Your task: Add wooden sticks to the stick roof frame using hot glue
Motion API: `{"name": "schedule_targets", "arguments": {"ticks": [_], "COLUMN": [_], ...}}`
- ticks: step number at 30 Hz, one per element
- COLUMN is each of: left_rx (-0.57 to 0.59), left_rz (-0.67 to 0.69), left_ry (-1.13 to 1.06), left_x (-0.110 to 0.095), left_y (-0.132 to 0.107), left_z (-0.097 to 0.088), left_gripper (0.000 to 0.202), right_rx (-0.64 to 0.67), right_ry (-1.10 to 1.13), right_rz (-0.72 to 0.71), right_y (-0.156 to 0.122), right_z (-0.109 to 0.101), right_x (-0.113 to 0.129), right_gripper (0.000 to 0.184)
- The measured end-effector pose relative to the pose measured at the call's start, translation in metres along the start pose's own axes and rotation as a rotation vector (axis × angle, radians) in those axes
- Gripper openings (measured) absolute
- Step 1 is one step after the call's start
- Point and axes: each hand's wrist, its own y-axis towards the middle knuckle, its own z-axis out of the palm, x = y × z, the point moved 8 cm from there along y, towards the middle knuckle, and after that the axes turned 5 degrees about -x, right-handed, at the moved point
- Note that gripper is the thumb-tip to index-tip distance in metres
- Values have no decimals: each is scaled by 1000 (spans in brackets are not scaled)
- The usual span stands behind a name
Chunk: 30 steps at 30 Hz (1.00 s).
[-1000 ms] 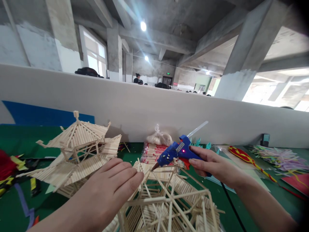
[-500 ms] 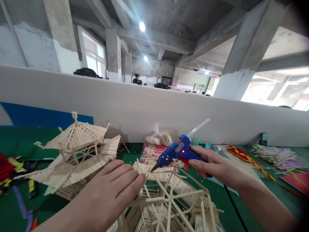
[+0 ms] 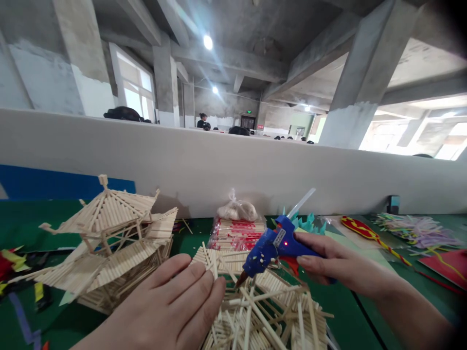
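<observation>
My right hand [image 3: 339, 265] is closed around a blue hot glue gun [image 3: 272, 245] with a red light on and a clear glue stick poking out of its back. Its nozzle points down onto a stick-built roof frame [image 3: 262, 311] in front of me. My left hand [image 3: 175, 304] lies flat on the left side of that frame, fingers stretched out together. A finished wooden stick pavilion [image 3: 105, 243] stands to the left on the green table [image 3: 189, 236].
A clear packet of red-tipped sticks [image 3: 237, 233] and a small plastic bag [image 3: 237, 210] lie behind the frame. Coloured paper strips [image 3: 419, 231] and a red-and-yellow ribbon [image 3: 361, 228] lie at the right, paper scraps [image 3: 14, 257] at the left. A grey partition wall [image 3: 219, 160] backs the table.
The glue gun has tipped down and moved right, its nozzle now lower on the stick frame. My left hand has slid slightly right and down. The view has dropped a little.
</observation>
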Motion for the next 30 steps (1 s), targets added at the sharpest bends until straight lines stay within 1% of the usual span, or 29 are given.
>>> {"name": "schedule_targets", "arguments": {"ticks": [3,5,9,11,13,14,16,19,20,21,22,23,24,25,27,29,30], "left_rx": [35,81,192,279,366,390,401,330,222,171,104,60,42,40,99,163,159], "left_rz": [-46,-80,-117,-131,-138,-134,-114,-61,-100,-59,-57,-47,-24,-13,20,-12,-84], "left_ry": [-22,-42,-74,-78,-73,-69,-73,-114,-101,-114,-113,-109,-110,-108,-123,-143,-143], "left_x": [5,12,28,35,41,44,47,49,55,54,56,57,56,54,47,43,46], "left_y": [5,11,25,29,31,32,33,35,36,35,34,33,31,30,29,30,31], "left_z": [1,3,11,18,26,28,29,26,20,18,15,13,12,11,10,8,5], "left_gripper": [38,37,32,31,29,29,29,29,31,32,32,32,31,31,30,30,31], "right_rx": [-33,-21,-12,-54,-140,-212,-359,-558,-624,-687,-748,-789,-809,-827,-822,-791,-782], "right_ry": [14,28,68,146,274,351,494,605,603,585,550,500,427,313,0,-174,-241], "right_rz": [28,24,-31,-55,-53,-39,8,109,158,213,272,339,385,424,469,463,455], "right_y": [-4,-7,-15,-23,-37,-46,-68,-103,-114,-123,-132,-138,-142,-144,-143,-137,-134], "right_z": [-4,-5,-11,-19,-29,-36,-48,-58,-60,-62,-63,-62,-62,-64,-69,-75,-79], "right_x": [-5,-5,-4,-9,-20,-28,-48,-82,-95,-110,-127,-145,-162,-178,-205,-224,-227], "right_gripper": [62,55,37,29,22,20,18,18,18,18,17,16,15,15,20,23,21]}}
